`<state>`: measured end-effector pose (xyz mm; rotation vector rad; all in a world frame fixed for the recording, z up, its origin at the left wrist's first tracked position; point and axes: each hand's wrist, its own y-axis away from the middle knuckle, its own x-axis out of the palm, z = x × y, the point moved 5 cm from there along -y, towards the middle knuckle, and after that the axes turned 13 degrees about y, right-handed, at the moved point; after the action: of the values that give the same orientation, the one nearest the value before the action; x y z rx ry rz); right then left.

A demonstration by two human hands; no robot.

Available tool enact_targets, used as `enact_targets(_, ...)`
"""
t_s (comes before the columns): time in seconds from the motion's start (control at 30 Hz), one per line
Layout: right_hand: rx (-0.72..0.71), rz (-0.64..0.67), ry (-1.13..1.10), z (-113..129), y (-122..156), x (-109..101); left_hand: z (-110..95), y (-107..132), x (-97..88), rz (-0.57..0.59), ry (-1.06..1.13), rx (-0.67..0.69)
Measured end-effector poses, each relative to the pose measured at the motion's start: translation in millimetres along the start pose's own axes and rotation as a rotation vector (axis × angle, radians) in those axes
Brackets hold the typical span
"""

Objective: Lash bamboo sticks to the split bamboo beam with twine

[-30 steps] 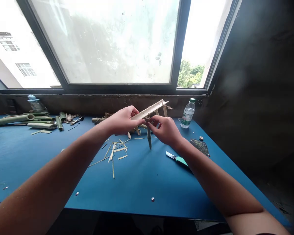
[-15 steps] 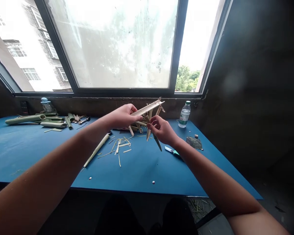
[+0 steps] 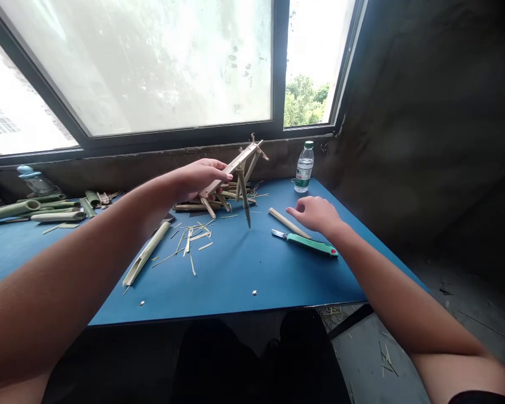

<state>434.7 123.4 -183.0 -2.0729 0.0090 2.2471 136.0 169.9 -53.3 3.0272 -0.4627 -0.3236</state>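
Note:
My left hand (image 3: pixel 206 178) is closed on a bamboo frame (image 3: pixel 244 160), a split half-tube with thin bamboo legs hanging below it and frayed ties at its far end. It holds the frame tilted above the table. To the right, my right hand (image 3: pixel 317 214) hovers over a bamboo strip (image 3: pixel 287 221). Its thumb stands apart from its curled fingers, whose tips are partly hidden, and nothing shows in the grasp. A green-handled knife (image 3: pixel 311 244) lies just in front of that hand, blade pointing left.
The blue table (image 3: pixel 219 280) bears bamboo shavings (image 3: pixel 189 241), a split bamboo tube (image 3: pixel 147 255) and more bamboo tubes (image 3: pixel 59 215) at the left. A water bottle (image 3: pixel 304 168) stands at the back right, below the window. A lidded blue jar (image 3: pixel 32 178) is at the far left.
My right hand has left the bamboo frame and moved right, over the bamboo strip by the knife. My left hand still holds the frame. The view has turned right and down.

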Motion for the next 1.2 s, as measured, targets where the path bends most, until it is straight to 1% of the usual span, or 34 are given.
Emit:
enact_targets(0.07, -0.002, 0.024, 0.025, -2, -4, 17, -5, -5, 9.7, 0.024, 0.073, 0.0)
enact_targets(0.13, -0.031, 0.043, 0.034, 3, -7, 34, -6, -10, 17.5, 0.042, 0.144, 0.0)
enact_targets(0.2, -0.064, 0.056, 0.041, 9, -10, 46, -1, -14, 21.1, 0.054, 0.212, -0.011)
enact_targets(0.23, -0.073, 0.058, 0.044, 11, -11, 50, 6, -16, 21.1, 0.057, 0.244, -0.021)
enact_targets(0.33, -0.06, 0.066, 0.049, 8, -14, 52, 35, -22, 13.4, 0.05, 0.318, -0.063)
enact_targets(0.5, 0.046, 0.075, 0.069, -15, -19, 47, 98, -23, -13.6, 0.01, 0.358, -0.141)
enact_targets(0.6, 0.104, 0.07, 0.077, -28, -21, 43, 127, -18, -28.1, -0.008, 0.333, -0.171)
enact_targets(0.7, 0.139, 0.061, 0.074, -37, -21, 39, 146, -9, -36.2, -0.015, 0.244, -0.195)
enact_targets(0.77, 0.134, 0.05, 0.067, -38, -20, 36, 156, -2, -39.5, -0.029, 0.14, -0.205)
enact_targets(0.93, 0.072, 0.032, 0.059, -32, -19, 38, 175, 9, -45.7, -0.106, -0.238, -0.209)
enact_targets(1.03, 0.07, 0.035, 0.068, -28, -19, 42, 182, 17, -41.8, -0.139, -0.437, -0.176)
enact_targets(1.1, 0.072, 0.03, 0.065, -26, -18, 41, 185, 28, -36.7, -0.168, -0.538, -0.147)
enact_targets(1.17, 0.083, 0.032, 0.057, -26, -17, 39, 187, 46, -34.1, -0.209, -0.616, -0.109)
enact_targets(1.2, 0.104, 0.037, 0.06, -28, -17, 38, 187, 58, -35.7, -0.241, -0.648, -0.086)
